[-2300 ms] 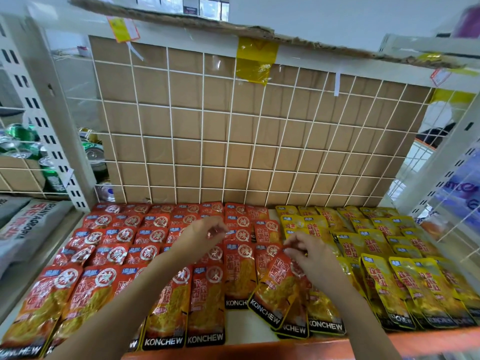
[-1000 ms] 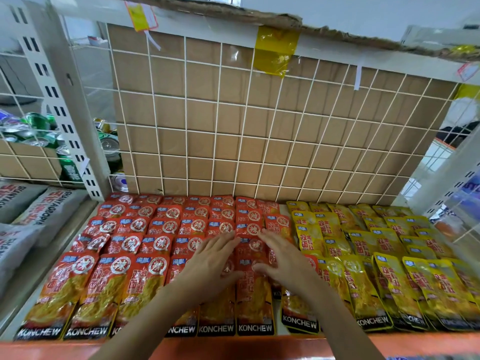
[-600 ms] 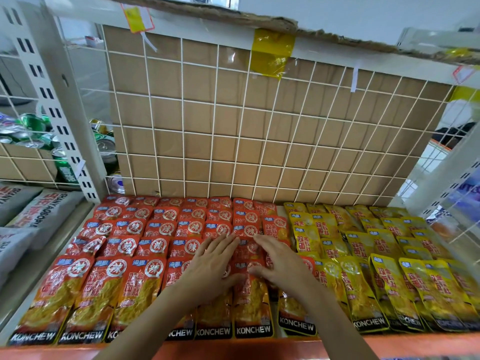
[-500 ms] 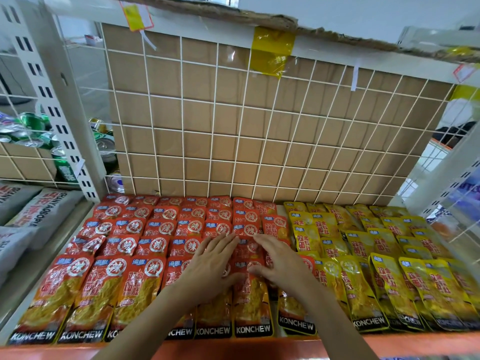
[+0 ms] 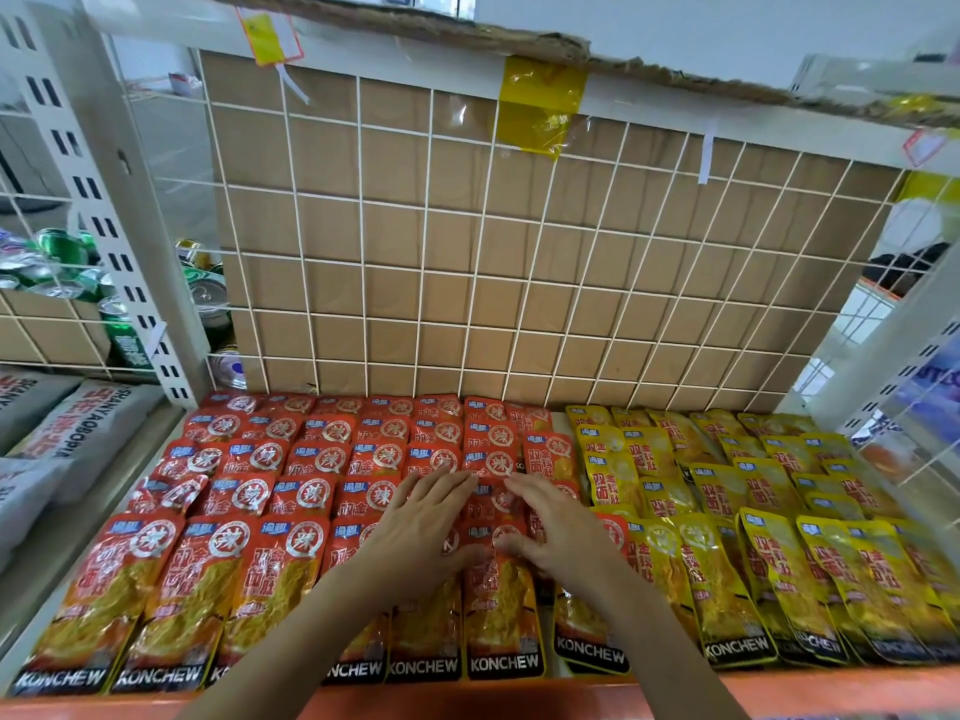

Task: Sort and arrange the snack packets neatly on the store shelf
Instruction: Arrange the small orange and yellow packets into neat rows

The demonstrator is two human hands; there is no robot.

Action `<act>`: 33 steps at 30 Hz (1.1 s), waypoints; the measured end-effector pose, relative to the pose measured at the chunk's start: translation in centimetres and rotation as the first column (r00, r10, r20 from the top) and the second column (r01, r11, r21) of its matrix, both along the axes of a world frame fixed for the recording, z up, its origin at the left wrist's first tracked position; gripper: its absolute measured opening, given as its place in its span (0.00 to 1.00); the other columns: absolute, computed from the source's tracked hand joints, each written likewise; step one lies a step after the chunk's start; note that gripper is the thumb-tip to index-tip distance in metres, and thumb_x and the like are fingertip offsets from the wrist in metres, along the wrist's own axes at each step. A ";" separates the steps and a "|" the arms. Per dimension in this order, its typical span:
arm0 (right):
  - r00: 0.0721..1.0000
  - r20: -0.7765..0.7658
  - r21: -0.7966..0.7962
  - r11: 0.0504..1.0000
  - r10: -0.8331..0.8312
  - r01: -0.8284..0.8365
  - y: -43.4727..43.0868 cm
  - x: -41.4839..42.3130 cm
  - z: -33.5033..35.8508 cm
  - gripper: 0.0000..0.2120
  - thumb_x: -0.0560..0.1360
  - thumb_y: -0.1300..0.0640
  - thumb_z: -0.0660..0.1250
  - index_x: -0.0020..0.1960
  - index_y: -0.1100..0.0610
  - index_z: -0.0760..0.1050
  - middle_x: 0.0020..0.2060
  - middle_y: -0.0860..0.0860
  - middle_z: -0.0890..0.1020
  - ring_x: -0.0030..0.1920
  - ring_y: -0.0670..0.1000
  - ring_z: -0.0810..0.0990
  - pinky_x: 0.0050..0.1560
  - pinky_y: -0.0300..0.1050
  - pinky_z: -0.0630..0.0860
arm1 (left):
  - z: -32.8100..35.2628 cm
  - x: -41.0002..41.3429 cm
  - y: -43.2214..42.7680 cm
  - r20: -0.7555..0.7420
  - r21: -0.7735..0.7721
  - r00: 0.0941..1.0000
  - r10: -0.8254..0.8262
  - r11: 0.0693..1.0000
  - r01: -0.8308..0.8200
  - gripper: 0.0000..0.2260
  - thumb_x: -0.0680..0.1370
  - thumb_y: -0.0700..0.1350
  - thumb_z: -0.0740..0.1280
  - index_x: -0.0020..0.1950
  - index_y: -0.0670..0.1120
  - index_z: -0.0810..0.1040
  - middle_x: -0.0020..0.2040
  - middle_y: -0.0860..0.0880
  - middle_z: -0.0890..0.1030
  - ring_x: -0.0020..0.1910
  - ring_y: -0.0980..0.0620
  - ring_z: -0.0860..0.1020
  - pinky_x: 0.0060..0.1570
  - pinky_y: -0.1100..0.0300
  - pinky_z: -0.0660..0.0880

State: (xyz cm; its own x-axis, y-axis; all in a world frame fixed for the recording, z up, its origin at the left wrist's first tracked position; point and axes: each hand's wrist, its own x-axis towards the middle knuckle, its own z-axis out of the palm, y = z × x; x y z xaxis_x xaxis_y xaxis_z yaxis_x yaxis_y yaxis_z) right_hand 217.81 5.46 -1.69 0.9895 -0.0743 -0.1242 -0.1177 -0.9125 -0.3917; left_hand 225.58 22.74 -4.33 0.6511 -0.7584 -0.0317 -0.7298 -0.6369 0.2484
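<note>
A head-worn view looks down into a store shelf (image 5: pixel 467 699) with an orange front lip. At the far left of the frame, grey sacks (image 5: pixel 67 433) lie on a neighbouring shelf. Green drink cans (image 5: pixel 62 252) sit above them, beside a white slotted upright (image 5: pixel 119 210). A wire grid backed with brown cardboard (image 5: pixel 519 262) fills the upper middle of the frame.

Red snack packets (image 5: pixel 249 511) cover the left half of the shelf floor. They lie flat in overlapping rows that run from the grid to the front lip. The person's left hand (image 5: pixel 415 532) lies palm down on the red packets just left of centre. Its fingers (image 5: pixel 447 485) are straight and close together, holding nothing. Just beside it, the right hand (image 5: pixel 561 527) also presses flat on red packets. Its fingers (image 5: pixel 524 488) are slightly spread and grip nothing, and the two thumbs nearly meet. Under and between the hands are the rightmost red columns, which sit less evenly than those further left. To the right, yellow snack packets (image 5: pixel 753 537) fill the other half in overlapping rows that lean a little askew.

The colours look already sorted. The step in hand appears to be smoothing and squaring the last red columns at the boundary. The next move probably calls for sliding those packets into line with light, flat pressure, without pushing them over the yellow rows.
</note>
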 end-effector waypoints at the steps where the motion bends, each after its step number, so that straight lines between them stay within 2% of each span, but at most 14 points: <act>1: 1.000 -0.001 0.003 1.000 -0.001 0.001 0.0 0.0 0.0 0.36 0.72 0.37 0.60 0.75 0.48 0.54 0.74 0.43 0.57 0.73 0.45 0.57 0.71 0.43 0.56 | 0.0 0.0 0.0 0.001 -0.003 1.000 0.000 1.000 0.000 0.53 0.57 0.77 0.27 0.77 0.52 0.44 0.77 0.56 0.47 0.76 0.55 0.43 0.69 0.58 0.33; 4: 1.000 0.019 0.026 1.000 -0.001 0.000 -0.1 0.0 -0.1 0.36 0.72 0.37 0.60 0.75 0.48 0.54 0.74 0.43 0.58 0.73 0.44 0.57 0.71 0.43 0.56 | 0.1 0.1 0.0 0.006 -0.043 1.000 0.001 0.999 0.000 0.51 0.60 0.77 0.30 0.77 0.52 0.48 0.76 0.55 0.52 0.76 0.55 0.46 0.69 0.59 0.35; 8: 0.996 0.079 0.022 0.999 -0.043 0.041 -0.6 0.5 -0.2 0.33 0.74 0.36 0.55 0.75 0.48 0.55 0.74 0.43 0.59 0.72 0.44 0.59 0.70 0.40 0.55 | 0.3 0.5 -0.1 0.012 -0.114 0.999 0.052 0.992 -0.050 0.49 0.63 0.76 0.33 0.76 0.50 0.51 0.75 0.54 0.56 0.74 0.54 0.52 0.72 0.58 0.42; 12: 0.997 0.065 -0.009 0.999 -0.049 0.050 -1.0 1.8 0.2 0.29 0.78 0.41 0.56 0.75 0.50 0.54 0.74 0.46 0.59 0.73 0.46 0.59 0.71 0.43 0.57 | 0.9 2.0 -0.6 0.009 -0.138 0.989 0.145 0.980 -0.143 0.40 0.68 0.64 0.34 0.77 0.48 0.51 0.76 0.52 0.55 0.75 0.53 0.51 0.73 0.58 0.44; 15: 0.998 0.063 -0.023 0.999 -0.023 0.025 -1.3 2.9 0.2 0.28 0.79 0.44 0.56 0.75 0.51 0.54 0.74 0.47 0.58 0.73 0.47 0.57 0.71 0.43 0.56 | 0.9 3.1 -1.0 -0.015 -0.086 0.986 0.164 0.983 -0.165 0.26 0.81 0.57 0.45 0.77 0.49 0.48 0.77 0.52 0.52 0.76 0.53 0.48 0.73 0.57 0.41; 16: 0.998 0.066 -0.033 0.999 -0.003 0.005 -1.3 3.2 0.1 0.26 0.80 0.46 0.55 0.75 0.51 0.54 0.75 0.47 0.58 0.74 0.47 0.57 0.72 0.43 0.55 | 0.9 3.4 -1.2 -0.021 -0.073 0.986 0.167 0.983 -0.168 0.24 0.82 0.53 0.47 0.77 0.49 0.48 0.77 0.52 0.51 0.76 0.53 0.47 0.73 0.57 0.41; 19: 0.995 0.097 -0.049 0.998 0.035 -0.031 -1.3 4.3 -0.3 0.22 0.81 0.50 0.54 0.74 0.50 0.57 0.74 0.46 0.60 0.73 0.45 0.58 0.71 0.42 0.55 | 0.7 4.0 -1.6 -0.016 -0.035 0.987 0.161 0.986 -0.162 0.24 0.82 0.52 0.49 0.77 0.49 0.48 0.78 0.52 0.49 0.76 0.52 0.47 0.73 0.55 0.41; 21: 0.990 0.140 -0.037 0.999 0.020 -0.015 -1.3 4.9 -0.6 0.21 0.81 0.52 0.54 0.73 0.51 0.60 0.72 0.47 0.64 0.72 0.47 0.61 0.71 0.42 0.58 | 0.6 4.0 -1.8 -0.008 -0.032 0.989 0.147 0.989 -0.147 0.25 0.81 0.57 0.48 0.77 0.51 0.49 0.77 0.53 0.50 0.76 0.53 0.47 0.73 0.54 0.41; 24: 0.973 0.221 0.010 0.998 -0.066 0.066 -1.4 5.8 -0.8 0.19 0.80 0.53 0.57 0.70 0.53 0.67 0.66 0.50 0.71 0.67 0.50 0.68 0.66 0.43 0.64 | 0.4 3.8 -2.2 -0.021 -0.074 0.994 0.107 0.991 -0.108 0.37 0.69 0.68 0.37 0.76 0.55 0.52 0.77 0.55 0.53 0.76 0.54 0.48 0.73 0.54 0.40; 26: 0.962 0.235 0.034 0.990 -0.138 0.134 -1.5 6.6 -0.8 0.17 0.79 0.54 0.59 0.66 0.55 0.71 0.63 0.51 0.74 0.64 0.51 0.71 0.64 0.45 0.67 | 0.2 3.7 -2.5 0.001 -0.093 0.997 0.080 0.993 -0.079 0.34 0.72 0.68 0.43 0.75 0.55 0.55 0.76 0.55 0.55 0.76 0.54 0.50 0.73 0.53 0.40; 29: 0.957 0.226 0.035 0.983 -0.183 0.179 -1.8 7.6 -0.7 0.13 0.77 0.53 0.63 0.59 0.54 0.76 0.58 0.51 0.78 0.59 0.50 0.74 0.60 0.45 0.70 | 0.0 3.7 -2.6 0.050 -0.228 0.997 0.057 0.973 -0.044 0.20 0.78 0.56 0.60 0.70 0.54 0.66 0.72 0.55 0.63 0.73 0.54 0.58 0.71 0.58 0.44; 33: 0.959 0.204 0.047 0.981 -0.194 0.188 -1.9 8.4 -0.8 0.09 0.75 0.54 0.66 0.54 0.55 0.77 0.53 0.50 0.80 0.56 0.50 0.76 0.56 0.44 0.71 | 0.0 3.6 -2.3 0.027 -0.335 0.999 0.047 0.941 -0.035 0.12 0.77 0.52 0.64 0.59 0.52 0.76 0.65 0.56 0.72 0.67 0.55 0.67 0.67 0.58 0.55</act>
State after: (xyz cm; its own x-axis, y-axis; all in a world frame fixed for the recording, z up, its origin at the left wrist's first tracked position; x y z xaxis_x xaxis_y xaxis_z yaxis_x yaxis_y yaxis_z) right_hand 226.21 3.57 -2.47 0.9614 -0.2642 0.0773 -0.2028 -0.8698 -0.4498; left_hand 229.18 20.44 -4.37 0.6783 -0.6939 0.2419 -0.7163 -0.5510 0.4281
